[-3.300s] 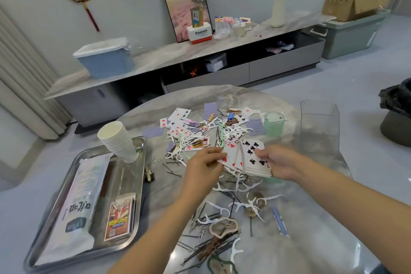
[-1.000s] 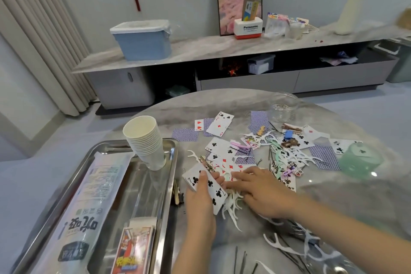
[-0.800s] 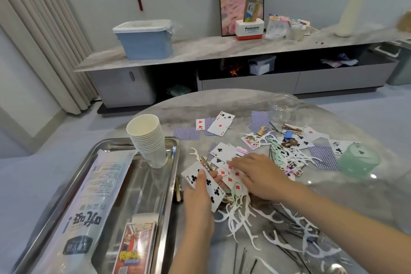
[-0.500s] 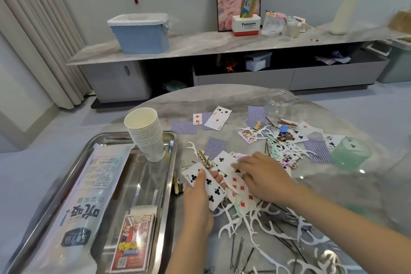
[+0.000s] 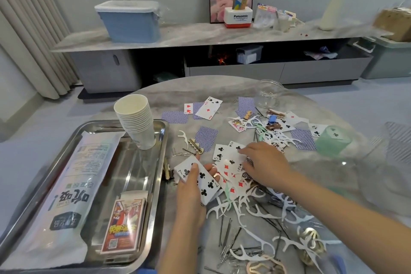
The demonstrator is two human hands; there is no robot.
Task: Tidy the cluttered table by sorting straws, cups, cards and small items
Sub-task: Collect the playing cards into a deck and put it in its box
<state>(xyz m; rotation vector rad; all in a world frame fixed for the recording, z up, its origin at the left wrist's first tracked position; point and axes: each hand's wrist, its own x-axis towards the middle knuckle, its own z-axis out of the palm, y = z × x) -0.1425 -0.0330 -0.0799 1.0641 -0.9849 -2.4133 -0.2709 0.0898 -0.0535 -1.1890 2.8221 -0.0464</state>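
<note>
My left hand (image 5: pixel 189 193) grips a stack of playing cards (image 5: pixel 203 179) with the seven of clubs on top, just right of the steel tray (image 5: pixel 142 187). My right hand (image 5: pixel 264 165) lies flat over loose face-up cards (image 5: pixel 226 158) in the middle of the round marble table (image 5: pixel 222 89), fingers spread on them. More cards (image 5: pixel 208 105), face up and face down, are scattered toward the far side. On the tray stand a stack of paper cups (image 5: pixel 138 120), a bag of straws (image 5: pixel 69 191) and a card box (image 5: pixel 123 227).
White floss picks (image 5: pixel 251 213), hairpins (image 5: pixel 224 236) and hair clips litter the near part of the table. A glass jar (image 5: pixel 268 93) sits far back, a green lidded cup (image 5: pixel 332 141) and a clear plastic box (image 5: pixel 398 142) at the right. A low cabinet runs along the wall.
My view swung left toward the tray. Over the last second my right hand slid the loose cards toward the stack in my left hand, which stayed in place.
</note>
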